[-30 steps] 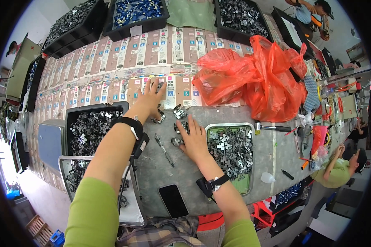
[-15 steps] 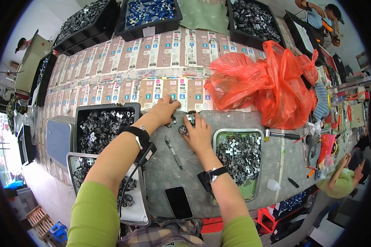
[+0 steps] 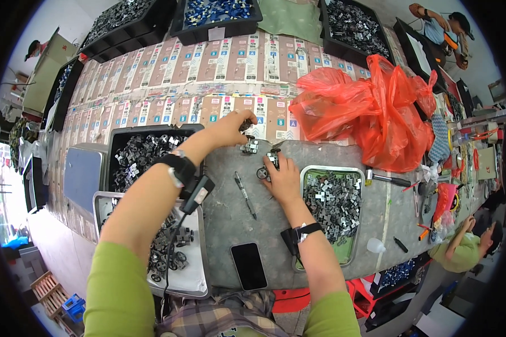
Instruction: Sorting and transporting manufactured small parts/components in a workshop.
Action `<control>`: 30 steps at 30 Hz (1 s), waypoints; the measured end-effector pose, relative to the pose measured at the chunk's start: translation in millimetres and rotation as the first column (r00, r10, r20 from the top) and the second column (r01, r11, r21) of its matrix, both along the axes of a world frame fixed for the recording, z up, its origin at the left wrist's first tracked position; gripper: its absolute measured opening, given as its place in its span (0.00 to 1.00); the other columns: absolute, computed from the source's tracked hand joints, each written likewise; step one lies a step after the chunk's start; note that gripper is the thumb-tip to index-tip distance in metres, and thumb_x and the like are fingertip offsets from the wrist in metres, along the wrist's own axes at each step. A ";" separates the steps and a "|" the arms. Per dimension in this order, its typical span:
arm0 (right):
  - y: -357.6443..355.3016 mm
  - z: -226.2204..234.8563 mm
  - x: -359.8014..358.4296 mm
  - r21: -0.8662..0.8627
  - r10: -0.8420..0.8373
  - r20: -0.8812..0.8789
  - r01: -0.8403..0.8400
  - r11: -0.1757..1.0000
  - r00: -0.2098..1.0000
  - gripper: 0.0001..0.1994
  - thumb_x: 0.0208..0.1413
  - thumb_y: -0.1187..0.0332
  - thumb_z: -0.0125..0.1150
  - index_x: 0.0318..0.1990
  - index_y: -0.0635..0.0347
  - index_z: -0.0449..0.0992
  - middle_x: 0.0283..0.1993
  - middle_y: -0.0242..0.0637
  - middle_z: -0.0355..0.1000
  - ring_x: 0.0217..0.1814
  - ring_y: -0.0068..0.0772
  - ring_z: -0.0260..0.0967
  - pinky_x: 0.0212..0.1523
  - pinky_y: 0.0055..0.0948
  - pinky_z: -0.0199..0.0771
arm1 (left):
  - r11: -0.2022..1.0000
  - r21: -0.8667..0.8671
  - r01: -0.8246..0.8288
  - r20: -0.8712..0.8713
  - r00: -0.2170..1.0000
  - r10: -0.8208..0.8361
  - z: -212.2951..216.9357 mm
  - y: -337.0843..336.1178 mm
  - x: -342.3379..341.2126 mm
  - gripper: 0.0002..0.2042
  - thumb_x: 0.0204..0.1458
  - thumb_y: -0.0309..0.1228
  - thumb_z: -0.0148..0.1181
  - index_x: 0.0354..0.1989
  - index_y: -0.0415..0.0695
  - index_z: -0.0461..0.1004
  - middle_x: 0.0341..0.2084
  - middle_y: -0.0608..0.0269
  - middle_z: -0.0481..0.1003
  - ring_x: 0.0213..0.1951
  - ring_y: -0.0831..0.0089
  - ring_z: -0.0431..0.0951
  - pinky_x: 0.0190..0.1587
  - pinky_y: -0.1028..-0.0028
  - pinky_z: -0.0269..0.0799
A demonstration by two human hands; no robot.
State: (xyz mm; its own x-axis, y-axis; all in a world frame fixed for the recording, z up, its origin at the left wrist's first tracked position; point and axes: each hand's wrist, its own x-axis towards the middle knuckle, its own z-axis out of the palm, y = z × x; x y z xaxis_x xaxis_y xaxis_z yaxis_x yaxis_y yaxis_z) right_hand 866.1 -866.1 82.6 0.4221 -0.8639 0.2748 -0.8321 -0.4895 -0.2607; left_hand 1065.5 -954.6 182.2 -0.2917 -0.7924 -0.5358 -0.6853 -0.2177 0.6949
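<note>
My left hand (image 3: 234, 128) is at the far edge of the grey work surface, its fingers closed round a small dark part (image 3: 245, 125), mostly hidden by the fingers. Just below them lies a small silver-and-black wheeled chassis (image 3: 250, 146). My right hand (image 3: 285, 180) has its thumb and fingers round a second wheeled chassis (image 3: 272, 159), which rests on the surface with a black wheel showing. Left of my arm stands a black bin (image 3: 194, 130) of similar wheeled parts. A metal tray (image 3: 199, 278) holds more. To the right, a green-bottomed tray (image 3: 302, 196) contains small silver blocks.
A pen (image 3: 245, 194) and a black phone (image 3: 249, 266) lie between my forearms. Red plastic bags (image 3: 376, 112) are heaped at the far right, with a hammer (image 3: 391, 179) below them. Large black bins (image 3: 216, 28) line the back. Other people are at the right.
My left hand has moved up and right, away from a wheeled chassis that now shows uncovered. The right hand keeps its grip beside the other chassis. The whole view has shifted slightly.
</note>
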 end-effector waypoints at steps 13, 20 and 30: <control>-2.5 17.9 14.4 0.070 0.129 0.117 -0.138 0.988 0.985 0.24 0.29 0.67 0.67 0.41 0.50 0.71 0.44 0.41 0.64 0.45 0.43 0.62 0.42 0.35 0.66 | 0.960 -0.279 -0.021 0.309 0.945 0.110 148.7 263.6 138.4 0.20 0.36 0.18 0.52 0.43 0.47 0.66 0.38 0.56 0.63 0.46 0.57 0.63 0.49 0.66 0.59; 30.8 69.3 45.9 0.002 -0.096 0.458 0.107 0.994 0.884 0.12 0.39 0.67 0.62 0.33 0.58 0.72 0.35 0.39 0.69 0.40 0.43 0.65 0.39 0.34 0.65 | 0.915 -0.375 -0.148 0.364 0.884 0.292 115.7 331.1 154.9 0.22 0.37 0.20 0.57 0.45 0.48 0.67 0.50 0.52 0.59 0.56 0.53 0.55 0.56 0.63 0.54; 157.5 148.9 136.8 0.216 0.467 0.316 -0.542 0.812 0.826 0.32 0.29 0.58 0.68 0.49 0.54 0.66 0.50 0.41 0.62 0.47 0.40 0.60 0.48 0.36 0.60 | 0.812 -0.492 -0.313 0.176 0.878 0.444 120.4 361.1 196.1 0.19 0.41 0.22 0.55 0.46 0.43 0.67 0.47 0.57 0.66 0.55 0.59 0.60 0.57 0.64 0.52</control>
State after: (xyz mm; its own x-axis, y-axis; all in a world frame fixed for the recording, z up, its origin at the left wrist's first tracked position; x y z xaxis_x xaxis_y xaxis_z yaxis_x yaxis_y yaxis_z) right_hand 1002.9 -708.6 231.4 0.7737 -0.6010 0.2004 -0.3814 -0.6945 -0.6101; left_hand 1261.5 -593.5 302.7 0.1851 -0.9756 -0.1181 -0.7851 -0.2191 0.5793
